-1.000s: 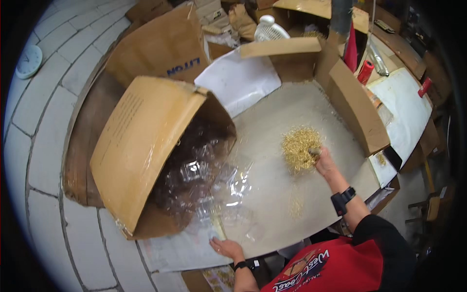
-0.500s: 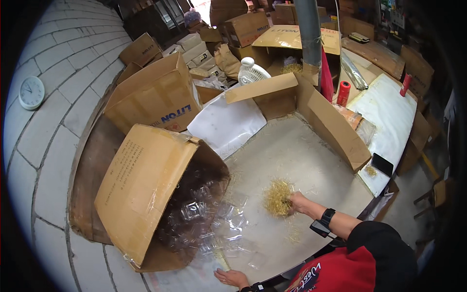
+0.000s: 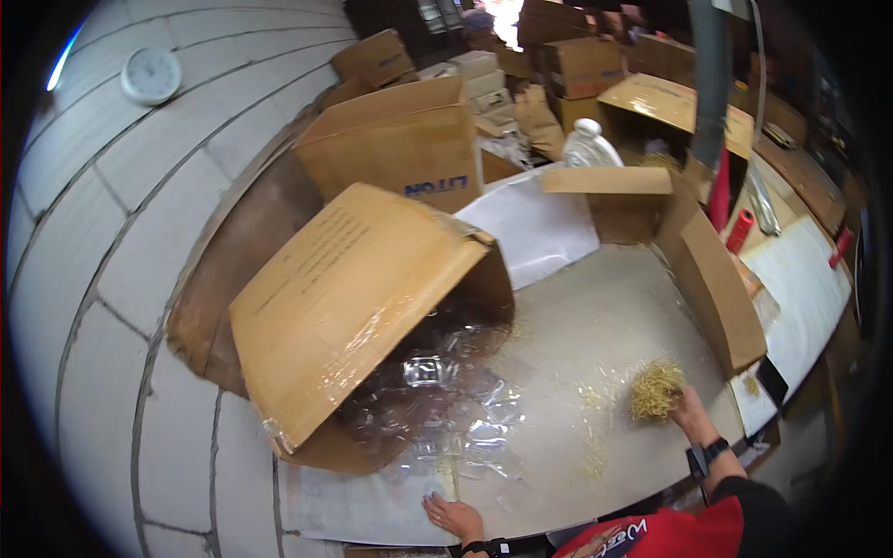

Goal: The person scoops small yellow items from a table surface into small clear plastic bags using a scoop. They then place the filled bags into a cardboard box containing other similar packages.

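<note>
1. The place looks like a workshop or packing area, with a broad grey work surface point(image 3: 577, 316) across the middle of the frame
2. At centre left a big open carton point(image 3: 344, 298) lies tipped over, many clear plastic pieces point(image 3: 488, 432) spread at its mouth
3. A clump of thin gold-coloured pieces point(image 3: 655, 391) shows at lower right, with loose bits scattered near it
4. Brown boxes point(image 3: 583, 67) and white packages point(image 3: 477, 67) are piled at upper centre
5. A bare pale block wall point(image 3: 102, 242) with a round clock point(image 3: 151, 76) fills the left side
</note>
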Demonstrator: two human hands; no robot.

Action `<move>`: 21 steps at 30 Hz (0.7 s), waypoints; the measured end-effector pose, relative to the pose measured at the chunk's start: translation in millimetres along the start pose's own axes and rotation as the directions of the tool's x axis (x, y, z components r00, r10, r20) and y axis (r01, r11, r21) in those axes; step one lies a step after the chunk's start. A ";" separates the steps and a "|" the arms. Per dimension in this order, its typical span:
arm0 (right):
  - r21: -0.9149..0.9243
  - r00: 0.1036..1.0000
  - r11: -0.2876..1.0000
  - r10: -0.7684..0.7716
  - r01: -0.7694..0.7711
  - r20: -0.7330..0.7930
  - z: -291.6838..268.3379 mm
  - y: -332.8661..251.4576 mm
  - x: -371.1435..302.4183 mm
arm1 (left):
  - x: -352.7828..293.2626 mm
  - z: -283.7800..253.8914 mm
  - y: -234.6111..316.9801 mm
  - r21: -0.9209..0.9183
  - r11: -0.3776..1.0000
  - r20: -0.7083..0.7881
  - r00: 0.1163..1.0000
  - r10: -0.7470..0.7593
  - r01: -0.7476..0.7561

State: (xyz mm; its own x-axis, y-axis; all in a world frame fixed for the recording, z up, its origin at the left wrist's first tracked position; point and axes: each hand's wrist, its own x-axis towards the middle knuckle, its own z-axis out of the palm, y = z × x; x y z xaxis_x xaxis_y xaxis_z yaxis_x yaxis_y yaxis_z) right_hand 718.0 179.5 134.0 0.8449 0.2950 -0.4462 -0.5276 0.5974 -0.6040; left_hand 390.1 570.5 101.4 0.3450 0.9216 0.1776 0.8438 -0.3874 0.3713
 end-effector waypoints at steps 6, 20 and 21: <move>-0.251 0.966 0.967 -0.101 0.040 -0.237 -69.0 -41.1 13.2 | 0.5 3.9 -0.7 -0.033 0.999 0.002 1.000 -0.006 0.006; -0.101 0.987 0.983 -0.149 0.155 0.060 59.0 -9.5 20.5 | -2.8 1.6 -11.0 -0.009 0.999 -0.004 0.999 -0.041 0.041; -0.114 0.986 0.980 -0.155 0.162 0.068 62.0 -6.1 22.7 | -2.7 -3.4 -3.4 -0.038 0.999 0.005 1.000 -0.029 0.029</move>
State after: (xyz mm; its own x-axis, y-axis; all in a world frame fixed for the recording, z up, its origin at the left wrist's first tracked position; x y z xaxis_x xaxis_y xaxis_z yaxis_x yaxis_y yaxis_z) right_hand 745.8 228.8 168.4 0.9204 0.2493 -0.3013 -0.3906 0.5484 -0.7394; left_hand 384.9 569.3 102.8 0.3223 0.9326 0.1623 0.8372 -0.3608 0.4109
